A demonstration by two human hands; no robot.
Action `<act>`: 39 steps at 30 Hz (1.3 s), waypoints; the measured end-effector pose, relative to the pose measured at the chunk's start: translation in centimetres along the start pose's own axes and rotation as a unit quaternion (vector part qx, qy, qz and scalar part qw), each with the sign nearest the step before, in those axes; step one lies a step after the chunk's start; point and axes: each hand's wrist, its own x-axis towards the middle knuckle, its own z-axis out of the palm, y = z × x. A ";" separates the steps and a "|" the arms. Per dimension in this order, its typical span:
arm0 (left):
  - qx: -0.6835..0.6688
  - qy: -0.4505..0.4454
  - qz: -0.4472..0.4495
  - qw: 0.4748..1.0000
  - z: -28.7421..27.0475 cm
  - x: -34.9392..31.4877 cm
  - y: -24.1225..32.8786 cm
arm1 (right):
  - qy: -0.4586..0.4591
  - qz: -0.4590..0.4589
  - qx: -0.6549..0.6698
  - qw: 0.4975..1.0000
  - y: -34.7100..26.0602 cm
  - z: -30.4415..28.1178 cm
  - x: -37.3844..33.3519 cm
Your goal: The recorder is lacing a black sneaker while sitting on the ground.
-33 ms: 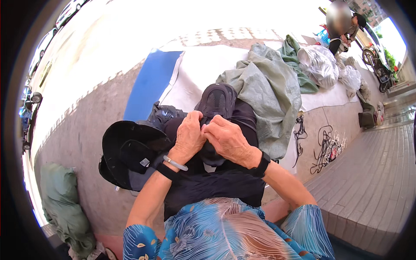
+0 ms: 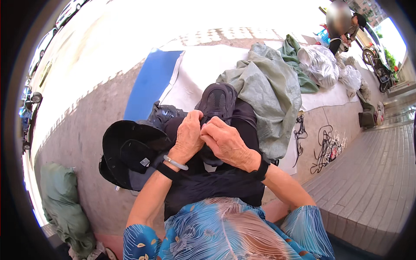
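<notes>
A black sneaker (image 2: 216,99) rests across my lap, its toe pointing away from me. My left hand (image 2: 187,136), with a pale bangle and dark band at the wrist, is closed in a pinch at the near left of the shoe's lacing. Beside it my right hand (image 2: 229,145), wearing a black wristband, is also pinched, thumb and forefinger together. A black shoelace (image 2: 243,117) runs right from the lacing; the part between my fingertips is hidden. Another dark shoe (image 2: 162,114) lies just left, next to a black cap-like fabric thing (image 2: 119,138) with a small white label.
Grey-green cloth (image 2: 268,82) is heaped on a white sheet (image 2: 203,65) with a blue section (image 2: 151,78). Tangled laces (image 2: 327,149) lie on the right. White plastic bags (image 2: 318,67) and another person (image 2: 340,26) are farther off. A green sack (image 2: 65,203) stands lower left.
My right hand has shifted very slightly, its fingertips nearer my left hand. My left hand and the sneaker look the same.
</notes>
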 end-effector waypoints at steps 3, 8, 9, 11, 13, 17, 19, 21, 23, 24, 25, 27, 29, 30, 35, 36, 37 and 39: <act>0.010 0.008 0.032 0.999 0.3 0.0 -0.3 | -0.007 0.109 -0.016 0.994 2.0 1.3 -0.9; 0.006 0.006 0.038 0.999 0.6 0.2 -0.6 | 0.039 0.130 -0.145 0.980 4.3 1.5 -0.4; 0.006 0.008 0.044 0.999 0.7 0.3 -0.7 | 0.047 0.116 -0.174 0.977 4.3 1.8 -0.2; 0.000 0.005 0.036 0.999 0.8 0.2 -1.0 | 0.031 0.121 -0.204 0.971 3.7 2.2 -0.2; -0.005 0.001 0.027 1.000 0.8 0.2 -1.2 | 0.007 0.123 -0.262 0.957 3.6 2.9 -0.1; -0.017 -0.017 0.009 1.000 0.4 0.5 -0.8 | 0.014 0.138 -0.271 0.953 3.9 3.4 0.4; -0.022 -0.028 0.005 0.999 0.3 0.7 -0.7 | -0.013 0.109 -0.301 0.947 4.5 3.4 0.9; -0.057 -0.032 -0.025 0.998 0.0 0.4 -0.7 | -0.040 0.083 -0.312 0.946 4.2 2.9 1.3; -0.041 0.000 0.008 0.999 -0.6 -0.1 -0.2 | -0.064 0.043 -0.316 0.946 3.1 2.0 1.2; -0.025 0.035 0.050 0.998 -1.0 -0.1 0.3 | -0.068 0.046 -0.313 0.946 2.6 1.4 1.0; 0.024 0.091 0.092 0.991 -1.5 -0.1 0.8 | -0.073 0.092 -0.274 0.955 2.2 0.8 0.7; -0.039 0.032 0.000 0.999 -3.3 -0.7 1.8 | -0.053 0.139 -0.136 0.979 2.2 -0.9 -0.7; -0.185 -0.100 -0.161 0.964 -4.3 -1.2 1.3 | -0.079 0.187 0.011 0.979 0.9 -2.9 -2.2; -0.185 -0.101 -0.163 0.964 -4.5 -1.5 1.3 | -0.101 0.232 0.155 0.955 -0.5 -4.0 -2.9; -0.511 -0.304 -0.374 0.712 -3.3 -2.0 4.0 | -0.314 0.100 0.406 0.852 -9.5 -5.5 -6.9; -0.566 -0.286 -0.404 0.659 -2.7 -1.7 4.8 | -0.354 0.063 0.423 0.831 -9.9 -5.3 -7.3; -0.577 -0.259 -0.430 0.644 -2.0 -1.3 6.1 | -0.393 0.026 0.438 0.808 -10.2 -5.1 -7.7; -0.584 -0.272 -0.386 0.660 -0.3 -1.7 5.4 | -0.376 0.038 0.420 0.825 -10.1 -5.7 -7.7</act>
